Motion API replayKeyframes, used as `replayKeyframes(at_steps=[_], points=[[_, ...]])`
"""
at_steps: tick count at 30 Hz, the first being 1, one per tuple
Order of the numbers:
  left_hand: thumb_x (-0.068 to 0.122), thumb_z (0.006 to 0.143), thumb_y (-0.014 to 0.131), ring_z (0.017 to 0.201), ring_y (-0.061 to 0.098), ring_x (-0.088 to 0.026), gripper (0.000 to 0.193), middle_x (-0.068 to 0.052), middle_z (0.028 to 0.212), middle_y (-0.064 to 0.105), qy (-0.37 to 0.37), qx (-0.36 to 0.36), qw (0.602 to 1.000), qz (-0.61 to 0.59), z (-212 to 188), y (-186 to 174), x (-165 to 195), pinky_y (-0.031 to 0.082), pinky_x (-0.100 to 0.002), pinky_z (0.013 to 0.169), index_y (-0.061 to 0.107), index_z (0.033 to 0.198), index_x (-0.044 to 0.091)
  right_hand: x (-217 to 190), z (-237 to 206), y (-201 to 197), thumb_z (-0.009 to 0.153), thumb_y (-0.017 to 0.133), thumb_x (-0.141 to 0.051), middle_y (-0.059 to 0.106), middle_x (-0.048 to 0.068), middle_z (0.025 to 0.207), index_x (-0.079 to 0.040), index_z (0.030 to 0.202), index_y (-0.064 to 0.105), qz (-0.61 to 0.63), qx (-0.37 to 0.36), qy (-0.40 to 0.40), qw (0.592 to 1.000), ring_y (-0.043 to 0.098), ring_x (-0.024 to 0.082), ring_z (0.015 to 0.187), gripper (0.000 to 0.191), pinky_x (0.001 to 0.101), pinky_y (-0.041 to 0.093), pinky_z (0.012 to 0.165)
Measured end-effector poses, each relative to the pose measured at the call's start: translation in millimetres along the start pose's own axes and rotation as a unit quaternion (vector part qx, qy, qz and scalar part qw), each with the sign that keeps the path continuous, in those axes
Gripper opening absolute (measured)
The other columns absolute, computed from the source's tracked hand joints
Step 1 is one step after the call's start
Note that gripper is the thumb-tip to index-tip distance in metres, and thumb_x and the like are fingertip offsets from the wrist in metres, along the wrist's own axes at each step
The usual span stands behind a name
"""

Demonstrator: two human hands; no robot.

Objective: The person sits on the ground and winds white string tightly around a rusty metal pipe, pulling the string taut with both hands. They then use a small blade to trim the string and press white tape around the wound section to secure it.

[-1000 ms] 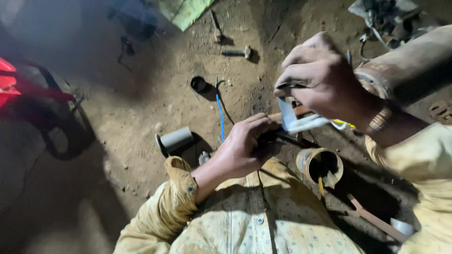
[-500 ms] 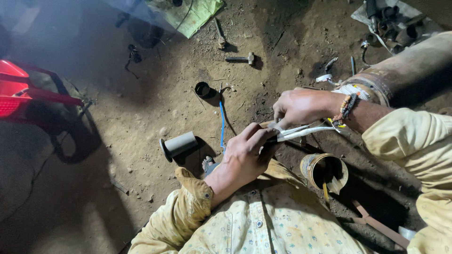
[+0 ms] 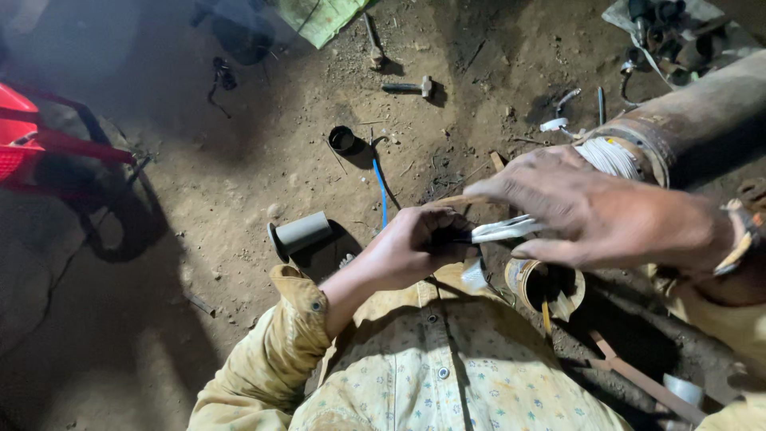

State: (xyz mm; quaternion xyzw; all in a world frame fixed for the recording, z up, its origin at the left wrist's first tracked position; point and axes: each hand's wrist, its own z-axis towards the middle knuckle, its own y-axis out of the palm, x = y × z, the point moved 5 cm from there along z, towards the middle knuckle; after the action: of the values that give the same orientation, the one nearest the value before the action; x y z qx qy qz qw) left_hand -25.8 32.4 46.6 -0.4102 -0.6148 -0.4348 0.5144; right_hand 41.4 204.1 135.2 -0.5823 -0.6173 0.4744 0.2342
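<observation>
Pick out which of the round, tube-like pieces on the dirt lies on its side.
The grey cylinder beside the left hand's sleeve: it lies lengthwise, while the small black ring and the open tin face upward.

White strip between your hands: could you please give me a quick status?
Left hand gripping one end. Right hand pinching the white strip. Open can directly below.

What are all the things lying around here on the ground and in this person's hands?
White strip: one, white, stretched between both hands.
Grey cylinder: one, on the dirt left of the hands.
Black ring: one, farther up the dirt.
Blue wire: one, below the ring.
Hammer: one, dark, near the top.
Rusty pipe: one, brown, upper right.
Open tin: one, yellowish, under the right hand.
Red chair: one, left edge.
Left hand: gripping the strip.
Right hand: pinching the strip.
</observation>
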Motion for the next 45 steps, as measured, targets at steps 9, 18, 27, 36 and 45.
replayKeyframes(at_steps=[9,18,27,36,45], points=[[0.002,0.095,0.066,0.111,0.064,-0.008,0.036,-0.004,0.121,0.071,0.005,-0.064,0.997,-0.048,0.5,-6.0,-9.6,0.053,-0.029,0.1,0.062,0.131,-0.002,-56.5,-23.8,19.2,0.096,0.07,-0.025,0.059,0.002,0.131,-0.02,0.135,0.062,-0.339,0.398,-0.125,0.843,0.049,0.023,0.124,0.04,0.0461,0.038,0.105],[-0.004,0.096,0.067,0.107,0.064,-0.009,0.024,-0.004,0.112,0.071,0.027,0.036,0.99,-0.137,7.0,-1.6,-11.5,0.054,-0.029,0.096,0.063,0.12,-0.004,-70.4,-54.0,49.0,0.092,0.067,-0.02,0.066,-0.002,0.113,-0.017,0.103,0.072,-0.251,0.402,-0.253,0.844,0.058,0.019,0.109,0.013,0.0378,0.043,0.086],[-0.001,0.095,0.073,0.095,0.065,-0.017,0.021,-0.012,0.104,0.068,0.128,0.043,0.988,0.073,-3.6,14.6,27.8,0.057,-0.033,0.087,0.065,0.114,-0.001,-30.3,-8.1,-34.0,0.09,0.07,-0.022,0.062,-0.005,0.072,-0.019,0.097,0.078,-0.058,0.443,-0.148,0.882,0.051,0.012,0.061,0.011,0.0362,0.036,0.061],[0.014,0.089,0.077,0.085,0.066,-0.038,0.038,-0.016,0.1,0.059,0.176,0.219,0.904,0.322,-7.9,6.3,15.4,0.054,-0.045,0.068,0.052,0.114,0.001,26.1,81.7,4.2,0.082,0.078,-0.036,0.077,0.01,0.073,-0.011,0.09,0.078,0.199,-0.025,0.185,0.962,0.072,0.022,0.065,0.027,0.0377,0.054,0.065],[0.011,0.089,0.076,0.086,0.067,-0.033,0.045,-0.015,0.106,0.059,0.241,0.199,0.875,0.37,-14.4,2.9,14.8,0.058,-0.041,0.069,0.056,0.128,-0.001,31.3,95.5,28.3,0.081,0.074,-0.04,0.079,0.013,0.082,-0.012,0.098,0.079,0.146,-0.147,0.157,0.966,0.074,0.028,0.075,0.032,0.0396,0.056,0.073]])
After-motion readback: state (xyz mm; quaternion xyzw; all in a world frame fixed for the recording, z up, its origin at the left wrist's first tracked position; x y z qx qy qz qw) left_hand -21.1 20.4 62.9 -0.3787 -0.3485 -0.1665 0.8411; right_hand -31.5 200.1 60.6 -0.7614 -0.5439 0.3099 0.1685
